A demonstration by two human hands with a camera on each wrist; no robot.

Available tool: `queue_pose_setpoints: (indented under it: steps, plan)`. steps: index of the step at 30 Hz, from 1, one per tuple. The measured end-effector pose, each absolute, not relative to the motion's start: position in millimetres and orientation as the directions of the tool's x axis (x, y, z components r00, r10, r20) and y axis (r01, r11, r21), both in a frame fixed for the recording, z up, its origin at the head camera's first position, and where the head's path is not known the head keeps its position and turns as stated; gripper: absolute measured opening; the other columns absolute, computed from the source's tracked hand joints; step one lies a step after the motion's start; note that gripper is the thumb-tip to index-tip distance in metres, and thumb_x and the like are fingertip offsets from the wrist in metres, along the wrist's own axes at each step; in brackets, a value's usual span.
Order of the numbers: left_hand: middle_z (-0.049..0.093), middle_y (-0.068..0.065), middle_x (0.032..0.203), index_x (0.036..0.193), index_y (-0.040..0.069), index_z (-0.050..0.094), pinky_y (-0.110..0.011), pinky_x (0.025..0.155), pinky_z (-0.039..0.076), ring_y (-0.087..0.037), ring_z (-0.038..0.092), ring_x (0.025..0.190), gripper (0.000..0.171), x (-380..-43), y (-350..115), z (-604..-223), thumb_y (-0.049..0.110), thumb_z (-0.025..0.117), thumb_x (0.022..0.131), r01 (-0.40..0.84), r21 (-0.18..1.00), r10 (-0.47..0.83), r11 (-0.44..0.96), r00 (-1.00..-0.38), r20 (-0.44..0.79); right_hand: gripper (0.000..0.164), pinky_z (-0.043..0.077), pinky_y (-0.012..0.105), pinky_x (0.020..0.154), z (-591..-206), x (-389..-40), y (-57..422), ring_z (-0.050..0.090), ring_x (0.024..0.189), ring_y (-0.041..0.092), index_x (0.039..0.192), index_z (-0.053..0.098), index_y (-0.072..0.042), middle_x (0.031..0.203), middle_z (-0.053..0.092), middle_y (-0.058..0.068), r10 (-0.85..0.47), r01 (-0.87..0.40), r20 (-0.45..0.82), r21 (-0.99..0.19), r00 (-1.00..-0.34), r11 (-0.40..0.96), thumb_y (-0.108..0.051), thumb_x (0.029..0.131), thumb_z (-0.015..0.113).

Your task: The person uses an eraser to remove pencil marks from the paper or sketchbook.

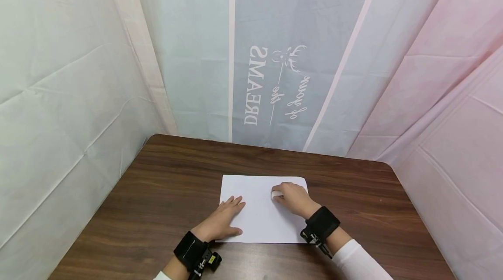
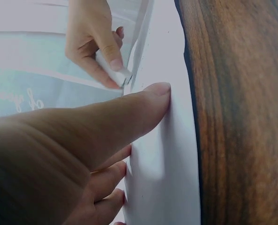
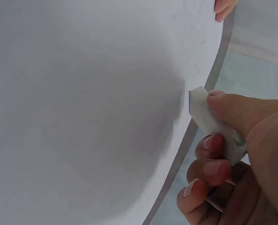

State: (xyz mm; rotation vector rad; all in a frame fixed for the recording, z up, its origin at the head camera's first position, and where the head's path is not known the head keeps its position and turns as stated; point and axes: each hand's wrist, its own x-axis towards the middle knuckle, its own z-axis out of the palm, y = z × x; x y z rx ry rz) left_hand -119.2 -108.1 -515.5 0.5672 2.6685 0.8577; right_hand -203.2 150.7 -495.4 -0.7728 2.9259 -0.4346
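A white sheet of paper (image 1: pixel 259 221) lies on the dark wooden table (image 1: pixel 173 184). My left hand (image 1: pixel 221 223) rests on its left part, fingers spread and thumb near the front edge. Over the right part of the sheet, my right hand (image 1: pixel 294 198) pinches a white eraser (image 1: pixel 277 194) between thumb and fingers. In the right wrist view the eraser (image 3: pixel 214 123) shows grey smudges, and its tip is close to the paper (image 3: pixel 82 117); whether they touch I cannot tell. Small dark specks or crumbs lie on the paper near the left fingertips.
Black straps with small cameras sit on both wrists, the left strap (image 1: pixel 191 251) and the right strap (image 1: pixel 322 224). A printed cloth (image 1: pixel 271 18) hangs behind the table, with pale cloth walls (image 1: pixel 59 96) on either side.
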Motion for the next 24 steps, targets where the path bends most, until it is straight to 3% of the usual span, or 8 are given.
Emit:
queue_pose_setpoints:
  steps: [12, 24]
  plan:
    - [0.039, -0.021, 0.160, 0.147, 0.000, 0.050, -0.062, 0.121, 0.030, -0.044, 0.032, 0.151, 0.078, -121.9, -110.7, -516.4, 0.024, 0.084, 0.081, 0.298, 0.588, 0.454, 0.752, -0.881, -0.134, 0.022, 0.061, 0.038, 0.075, -497.0, -201.6, 116.8, 0.073, 0.093, 0.020, 0.114, 0.077, -0.015, 0.099, 0.076, 0.003, -0.555, -0.543, 0.045, -0.284, -0.831, 0.790, -0.022, 0.094, 0.072]
    - [0.039, -0.022, 0.160, 0.147, -0.001, 0.049, -0.062, 0.121, 0.029, -0.044, 0.032, 0.151, 0.078, -129.5, -123.4, -516.4, 0.023, 0.084, 0.081, 0.322, 0.592, 0.482, 0.739, -0.866, -0.131, 0.025, 0.061, 0.041, 0.079, -501.8, -202.2, 89.1, 0.073, 0.097, 0.022, 0.116, 0.076, -0.012, 0.105, 0.076, 0.007, -0.555, -0.533, 0.023, -0.314, -0.831, 0.785, -0.023, 0.094, 0.071]
